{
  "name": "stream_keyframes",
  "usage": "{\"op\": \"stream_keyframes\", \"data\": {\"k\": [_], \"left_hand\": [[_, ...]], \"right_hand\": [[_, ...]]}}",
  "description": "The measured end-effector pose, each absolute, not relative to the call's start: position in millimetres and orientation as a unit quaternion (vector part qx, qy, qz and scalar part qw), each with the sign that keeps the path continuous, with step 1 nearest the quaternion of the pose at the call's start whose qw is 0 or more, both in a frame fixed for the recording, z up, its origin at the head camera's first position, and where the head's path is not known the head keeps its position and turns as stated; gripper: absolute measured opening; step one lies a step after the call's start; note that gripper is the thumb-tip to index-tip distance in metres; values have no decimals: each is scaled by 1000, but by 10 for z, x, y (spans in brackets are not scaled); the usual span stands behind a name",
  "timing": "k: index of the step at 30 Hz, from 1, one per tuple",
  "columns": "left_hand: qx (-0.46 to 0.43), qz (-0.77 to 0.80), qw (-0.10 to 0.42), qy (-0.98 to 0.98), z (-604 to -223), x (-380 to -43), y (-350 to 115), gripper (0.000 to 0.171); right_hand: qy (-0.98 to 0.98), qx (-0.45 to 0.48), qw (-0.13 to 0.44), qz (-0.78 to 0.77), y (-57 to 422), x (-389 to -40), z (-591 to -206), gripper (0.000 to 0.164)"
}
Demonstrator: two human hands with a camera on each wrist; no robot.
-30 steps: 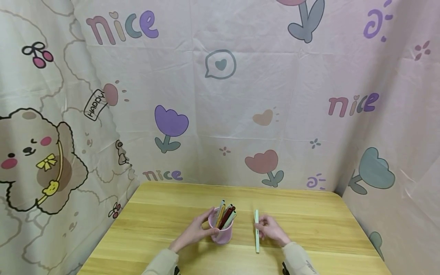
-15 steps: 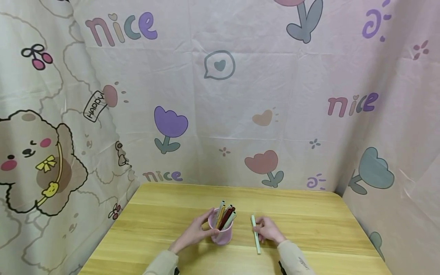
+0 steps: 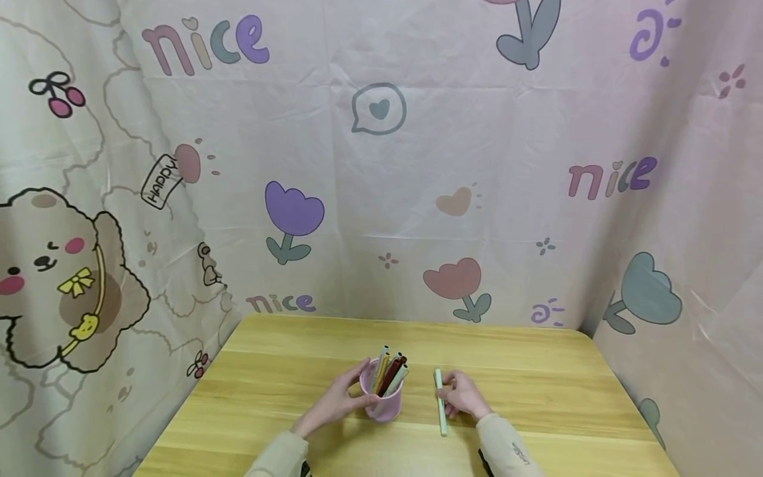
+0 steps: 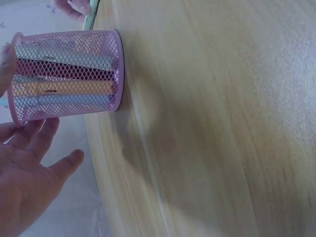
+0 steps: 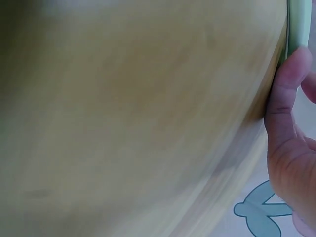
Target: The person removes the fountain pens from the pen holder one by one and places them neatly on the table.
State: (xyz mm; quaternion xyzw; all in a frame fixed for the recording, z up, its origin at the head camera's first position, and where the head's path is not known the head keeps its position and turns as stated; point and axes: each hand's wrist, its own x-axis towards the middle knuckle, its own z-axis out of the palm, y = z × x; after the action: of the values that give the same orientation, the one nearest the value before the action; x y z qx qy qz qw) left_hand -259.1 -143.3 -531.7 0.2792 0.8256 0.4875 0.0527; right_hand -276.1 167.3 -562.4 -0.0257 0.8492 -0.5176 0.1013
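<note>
My left hand [image 3: 342,401] grips the rim of a pink mesh pen holder [image 3: 383,411] from its left side. In the left wrist view, several pens [image 4: 74,86] show through the mesh, among them orange, dark red and pale ones. To the right of the holder, my right hand [image 3: 465,396] pinches a light green pen [image 3: 441,411] near its middle, with the pen low over or on the table. The right wrist view catches only part of that pen [image 5: 298,24], against the thumb.
Both hands work above a light wood-grain table [image 3: 524,371]. A printed fabric curtain [image 3: 381,192] hangs behind the table's far edge and along its sides.
My right hand and the green pen have shifted slightly left, closer to the pen holder, and the pen's far end has tilted left. The left hand stays on the holder.
</note>
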Motion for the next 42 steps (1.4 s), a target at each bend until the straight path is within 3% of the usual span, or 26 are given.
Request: {"op": "stream_keyframes", "data": {"k": [42], "left_hand": [[271,483,57,831,-5333,-2602,-1451,92]], "right_hand": [[851,0,112,-513,1624,-2741,-5559,26]]}}
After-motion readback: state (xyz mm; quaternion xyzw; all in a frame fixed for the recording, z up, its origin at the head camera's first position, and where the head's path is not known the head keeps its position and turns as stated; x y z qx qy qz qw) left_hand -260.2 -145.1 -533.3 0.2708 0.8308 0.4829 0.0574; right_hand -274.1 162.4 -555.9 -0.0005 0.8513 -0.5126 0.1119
